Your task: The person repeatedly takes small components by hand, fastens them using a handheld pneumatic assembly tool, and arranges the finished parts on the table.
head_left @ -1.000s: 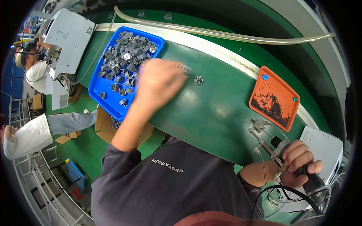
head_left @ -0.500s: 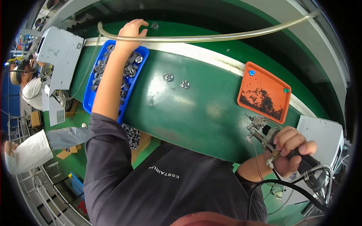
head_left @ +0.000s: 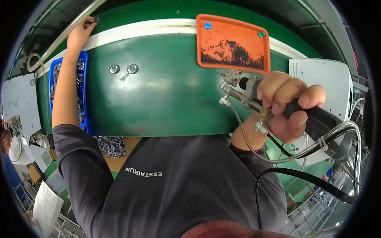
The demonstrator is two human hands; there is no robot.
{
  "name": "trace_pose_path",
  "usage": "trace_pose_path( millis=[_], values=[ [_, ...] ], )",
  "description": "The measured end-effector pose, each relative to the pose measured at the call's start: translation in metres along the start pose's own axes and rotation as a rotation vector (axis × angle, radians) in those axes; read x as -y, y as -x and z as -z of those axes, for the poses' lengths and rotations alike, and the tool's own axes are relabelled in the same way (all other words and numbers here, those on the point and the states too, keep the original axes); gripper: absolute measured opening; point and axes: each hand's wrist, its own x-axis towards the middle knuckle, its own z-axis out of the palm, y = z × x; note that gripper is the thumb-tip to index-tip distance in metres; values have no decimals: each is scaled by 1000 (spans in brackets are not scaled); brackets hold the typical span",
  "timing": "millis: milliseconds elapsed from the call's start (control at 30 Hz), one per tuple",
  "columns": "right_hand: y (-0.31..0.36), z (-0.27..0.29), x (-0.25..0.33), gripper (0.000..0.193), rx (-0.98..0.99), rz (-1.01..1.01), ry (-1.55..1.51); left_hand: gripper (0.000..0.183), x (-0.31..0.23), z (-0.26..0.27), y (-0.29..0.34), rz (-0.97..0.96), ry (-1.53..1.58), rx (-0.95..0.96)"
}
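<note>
The green tabletop (head_left: 158, 103) carries two round silvery components (head_left: 132, 69). Beyond its white strip (head_left: 131, 32), the half-curled left hand (head_left: 79, 36) meets one small dark component (head_left: 96, 19), grip unclear; the right hand (head_left: 291, 95) curls around one black-handled metal tool (head_left: 323, 123).

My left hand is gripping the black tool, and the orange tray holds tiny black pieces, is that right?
Wrong side: the head view shows the right hand gripping the black tool. The orange tray does hold tiny black pieces.

Tool fittings (head_left: 237, 94) shiny metal; orange tray (head_left: 238, 31) plastic; tabletop (head_left: 166, 101) smooth, glossy; shirt (head_left: 178, 194) matt cloth.
</note>
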Motion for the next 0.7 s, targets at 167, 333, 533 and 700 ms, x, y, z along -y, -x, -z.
trace_pose_path(
  millis=[167,333,533,700],
  values=[
    [-1,-2,-1,29,-4,-19,-28,27,-17,16,5,56,-107,93],
    [1,-1,1,33,-78,11,-83,24,-150,37,33,-75,177,60],
    [2,9,9,38,-13,-20,-43,13,-300,-5,121,-421,374,195],
    [-2,17,10,44,74,19,-165,16,-318,-24,139,-464,467,158]
  ],
)
